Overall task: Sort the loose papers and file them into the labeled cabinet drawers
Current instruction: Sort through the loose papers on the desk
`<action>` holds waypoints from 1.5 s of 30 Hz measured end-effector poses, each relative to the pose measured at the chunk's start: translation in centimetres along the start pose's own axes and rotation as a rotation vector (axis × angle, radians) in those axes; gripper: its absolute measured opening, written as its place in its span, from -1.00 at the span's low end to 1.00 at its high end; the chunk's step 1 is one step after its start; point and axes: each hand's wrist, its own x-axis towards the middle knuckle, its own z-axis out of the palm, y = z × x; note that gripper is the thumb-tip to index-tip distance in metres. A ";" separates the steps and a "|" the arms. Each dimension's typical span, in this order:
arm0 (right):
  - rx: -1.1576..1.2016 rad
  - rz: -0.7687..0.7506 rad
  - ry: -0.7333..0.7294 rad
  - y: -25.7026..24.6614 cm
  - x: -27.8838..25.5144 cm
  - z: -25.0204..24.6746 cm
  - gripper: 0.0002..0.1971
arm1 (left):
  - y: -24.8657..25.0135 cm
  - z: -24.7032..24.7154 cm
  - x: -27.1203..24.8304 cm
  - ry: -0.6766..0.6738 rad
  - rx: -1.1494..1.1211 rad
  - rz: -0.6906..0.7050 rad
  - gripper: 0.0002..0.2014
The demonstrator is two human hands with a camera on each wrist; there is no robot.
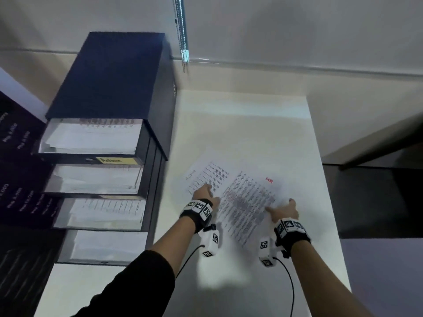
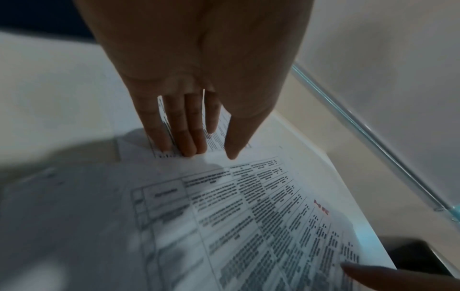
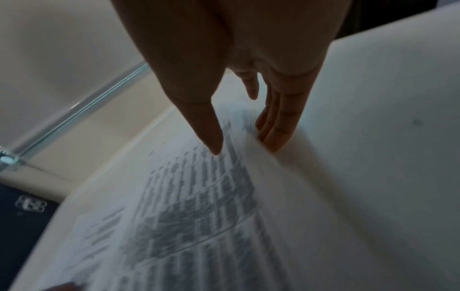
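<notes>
Presumably mid-sort: left hand (image 1: 204, 193) laid flat, fingers (image 2: 185, 135) straight on the far sheet (image 1: 207, 172), likely pinning it so it stays put. Right hand (image 1: 285, 209) at the near edge of the HR sheet (image 1: 247, 202), fingers tucked under, thumb on top, seemingly lifting it clear. Both sheets white, densely printed in tables, overlapping askew on the white bench (image 1: 251, 124); red "HR" mark at one corner. Dark cabinet (image 1: 107, 88) just left, four drawers pulled out with paper inside; yellow label (image 1: 117, 160) blurred.

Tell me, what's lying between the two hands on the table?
Between the left hand and the right hand lies the printed sheet with the red mark, on the white table. The head view shows it best.
</notes>
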 end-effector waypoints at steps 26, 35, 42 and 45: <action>0.239 -0.947 0.366 -11.1 -14.6 -6.3 -0.45 | -0.3 -14.1 -6.8 -0.130 -0.495 0.518 -0.83; 0.478 -1.313 0.146 -21.1 -27.6 -4.3 -0.62 | 1.0 -29.5 -16.0 0.150 -0.655 0.808 -0.67; 0.409 -1.334 -0.256 -26.6 -34.6 0.9 -0.73 | -3.9 -38.6 -21.0 0.509 -0.832 0.844 -0.81; 0.239 -1.271 -0.470 -25.9 -36.2 5.2 -0.68 | -7.7 -39.7 -20.7 0.627 -0.842 0.652 -0.81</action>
